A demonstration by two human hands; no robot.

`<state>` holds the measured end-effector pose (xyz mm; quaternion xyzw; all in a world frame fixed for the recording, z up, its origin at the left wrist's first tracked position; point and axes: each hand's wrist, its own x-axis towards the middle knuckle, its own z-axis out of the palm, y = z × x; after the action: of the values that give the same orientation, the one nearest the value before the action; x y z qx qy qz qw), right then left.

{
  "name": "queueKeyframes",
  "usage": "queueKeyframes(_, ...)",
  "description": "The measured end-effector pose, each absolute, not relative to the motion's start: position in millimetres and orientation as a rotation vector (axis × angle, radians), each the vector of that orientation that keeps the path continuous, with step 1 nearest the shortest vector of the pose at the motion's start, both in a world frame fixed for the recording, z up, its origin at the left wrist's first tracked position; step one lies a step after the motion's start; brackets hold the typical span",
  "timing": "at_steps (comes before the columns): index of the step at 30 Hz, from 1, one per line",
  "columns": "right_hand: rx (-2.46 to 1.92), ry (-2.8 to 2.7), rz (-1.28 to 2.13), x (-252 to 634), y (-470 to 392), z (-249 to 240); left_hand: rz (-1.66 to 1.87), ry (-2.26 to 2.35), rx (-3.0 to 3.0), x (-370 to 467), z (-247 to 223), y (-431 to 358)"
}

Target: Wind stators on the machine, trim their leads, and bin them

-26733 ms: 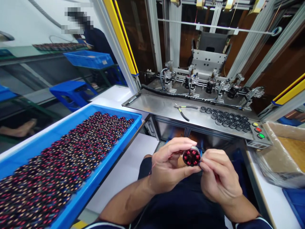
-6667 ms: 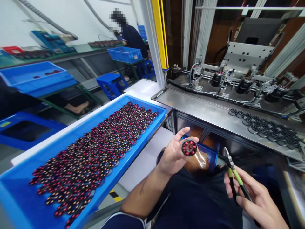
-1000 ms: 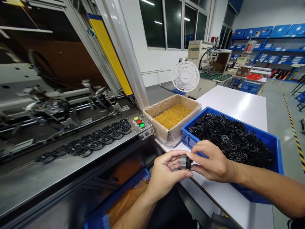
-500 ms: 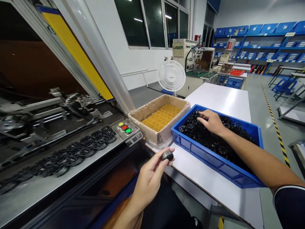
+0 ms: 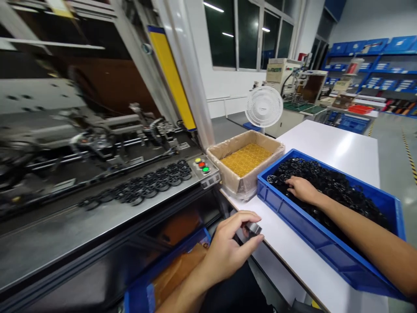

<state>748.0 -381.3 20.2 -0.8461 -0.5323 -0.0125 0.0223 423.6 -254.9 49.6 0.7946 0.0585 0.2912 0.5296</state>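
My left hand [image 5: 228, 243] is closed on a small round black part with a shiny grey metal rim [image 5: 253, 229], pinched between thumb and fingers at the front edge of the white table. My right hand [image 5: 304, 191] reaches into a blue bin [image 5: 312, 237] heaped with black spoked, wheel-like parts [image 5: 339, 182]. Its fingers are drawn together at the heap's left side, and the fingertips are partly lost among the dark parts. What they grip there cannot be made out.
Rows of similar black parts [image 5: 156, 182] lie on the machine's metal ledge, beside a button panel [image 5: 203, 167]. A plastic-lined carton [image 5: 243, 184] of yellow pieces stands left of the bin. Behind it is a white fan [image 5: 263, 106]. Another blue bin [image 5: 138, 300] sits below the ledge.
The view has swung left, showing more of the machine. My right hand has gone lower into the black parts. My left hand still holds its part, now turned differently.
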Motion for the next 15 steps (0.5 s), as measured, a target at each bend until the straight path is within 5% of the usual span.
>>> queueKeyframes(7, -2.447, -1.555, -0.338, 732, -385, 61, 0.613, 0.066, 1.356, 421, 52, -242)
queueKeyframes(15, -1.414, -1.684, -0.407, 596, -411, 102, 0.640, 0.132, 1.440, 436, 67, -255)
